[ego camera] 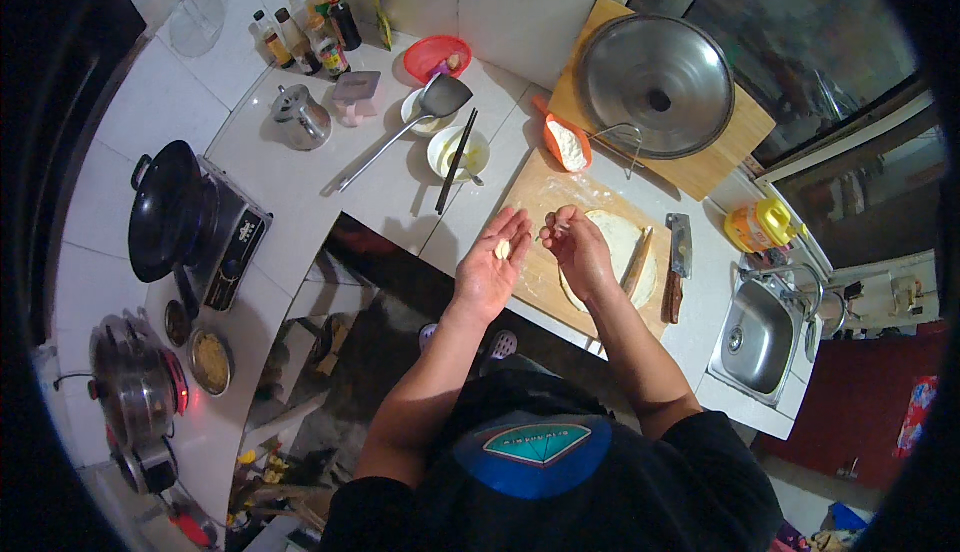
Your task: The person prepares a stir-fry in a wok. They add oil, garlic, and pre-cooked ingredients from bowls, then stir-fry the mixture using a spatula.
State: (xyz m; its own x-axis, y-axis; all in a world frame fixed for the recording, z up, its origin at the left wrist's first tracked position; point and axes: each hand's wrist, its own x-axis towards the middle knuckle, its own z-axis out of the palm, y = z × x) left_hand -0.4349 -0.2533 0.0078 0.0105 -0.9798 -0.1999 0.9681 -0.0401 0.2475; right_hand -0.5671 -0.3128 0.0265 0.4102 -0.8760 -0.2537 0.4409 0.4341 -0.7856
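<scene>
My left hand (487, 274) is palm up above the near-left edge of a floured wooden board (525, 282). A small pale peeled clove (502, 250), apparently garlic, rests against its fingers. Close beside it, my right hand (585, 256) has its fingertips pinched around a thin whitish scrap (561, 228), perhaps skin; its exact kind is unclear. Beneath my right hand and forearm spreads a round sheet of rolled dough (615, 229), partly hidden. A wooden rolling pin (637, 261) lies across the dough, its lower part behind my forearm.
A cleaver (679, 252) lies right of the board, before the steel sink (757, 334). Beyond are an orange flour scoop (568, 145), a large metal lid (656, 79), a bowl with chopsticks (455, 154) and a spatula (442, 96). A wok (165, 211) stands left on a stove.
</scene>
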